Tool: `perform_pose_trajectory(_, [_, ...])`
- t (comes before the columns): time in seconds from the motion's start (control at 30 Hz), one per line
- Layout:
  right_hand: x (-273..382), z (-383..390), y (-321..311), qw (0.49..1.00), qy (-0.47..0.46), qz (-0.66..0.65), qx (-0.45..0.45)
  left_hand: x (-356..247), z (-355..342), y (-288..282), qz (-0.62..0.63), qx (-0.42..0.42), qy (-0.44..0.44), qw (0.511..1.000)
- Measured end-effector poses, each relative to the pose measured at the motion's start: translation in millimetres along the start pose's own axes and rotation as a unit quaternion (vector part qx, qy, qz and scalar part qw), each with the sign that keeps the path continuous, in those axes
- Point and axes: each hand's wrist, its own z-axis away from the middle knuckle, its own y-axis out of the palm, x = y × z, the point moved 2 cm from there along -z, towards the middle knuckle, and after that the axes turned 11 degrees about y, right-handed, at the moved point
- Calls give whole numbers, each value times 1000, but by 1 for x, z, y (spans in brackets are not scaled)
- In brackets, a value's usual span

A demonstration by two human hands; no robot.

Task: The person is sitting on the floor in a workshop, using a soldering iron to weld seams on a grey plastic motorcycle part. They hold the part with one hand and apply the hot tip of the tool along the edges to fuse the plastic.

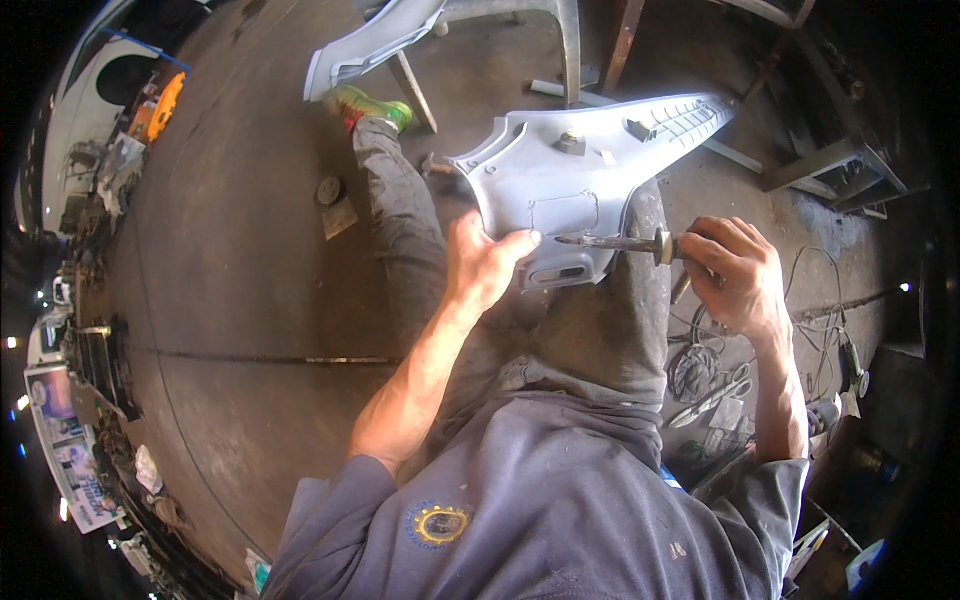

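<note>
First: What stood furthest left?

Second: An orange curved piece [165,106]. Further right, a round disc [328,190] lay on the floor [230,270], just beside a flat squarish scrap [340,219].

First: And the left hand [480,262]?

Second: It grasped the near left edge of a pale grey panel [560,180], its thumb [520,243] on the upper face; the fingers were mostly hidden.

First: Where was that panel?

Second: Over the person's legs [610,345], broad end by the lap, narrow ribbed end pointing away and to the right. A slot-like opening [558,273] sat at its near edge.

First: What came after the thumb?

Second: The tip of a pointed tool [615,243], just beside it. Whether the tip touched the panel, nobody could tell. The shaft ran right to a round collar [664,246]; below that, a coiled cable [695,373] lay on the floor.

First: And last?

Second: The right hand [735,272], clenched round the tool's rear end.
</note>
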Motion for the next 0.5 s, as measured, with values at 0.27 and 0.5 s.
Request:
perform_pose_trajectory(0.27, [0,5,7,1000,13,-16,-5,1,0,1,11,-3,-7,1000])
perform_pose_trajectory(0.5, [8,7,8,1000,25,-7,6,-7,7,4,6,-12,-21,1000])
